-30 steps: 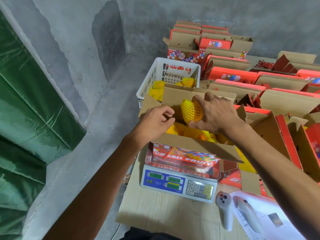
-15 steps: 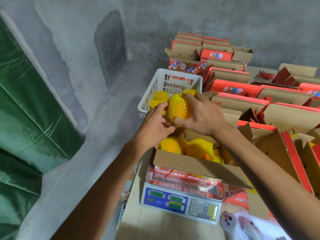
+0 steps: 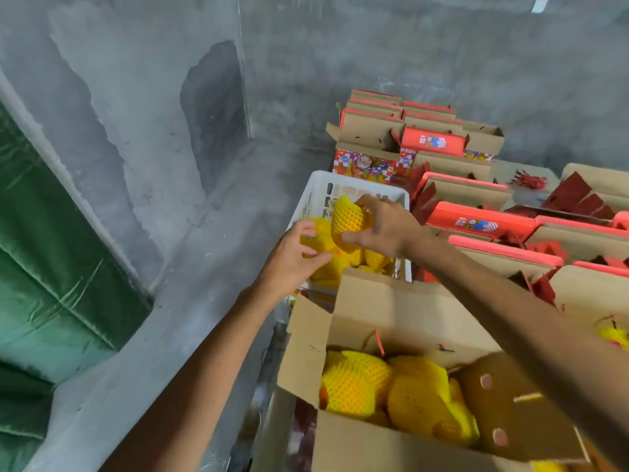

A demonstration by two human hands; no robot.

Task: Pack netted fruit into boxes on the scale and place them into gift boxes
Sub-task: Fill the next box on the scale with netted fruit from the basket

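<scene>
- The right hand was held over the white plastic basket, its fingers and thumb curled round one netted fruit in yellow foam mesh; the fruit was clear of the pile below it.
- The left hand was at the basket's near-left side, fingers bent and partly spread, fingertips on a second yellow netted fruit among those lying in the basket. Whether that fruit was fully gripped or only touched could not be told.
- The two hands were close together but apart, the right one higher and further back.
- An open cardboard box stood nearest the camera, just in front of the basket, flaps raised. It held several netted fruits packed side by side across its left and middle.
- A brown flap with punched holes lay tilted over the right part of the box's contents.
- The scale was not visible in this view; what the box stood on could not be told.
- Red-and-brown gift boxes stood in rows to the right and behind, lids open or partly folded.
- One of them, at the right edge, showed a netted fruit inside.
- Grey concrete wall behind; green sheeting on the left.
</scene>
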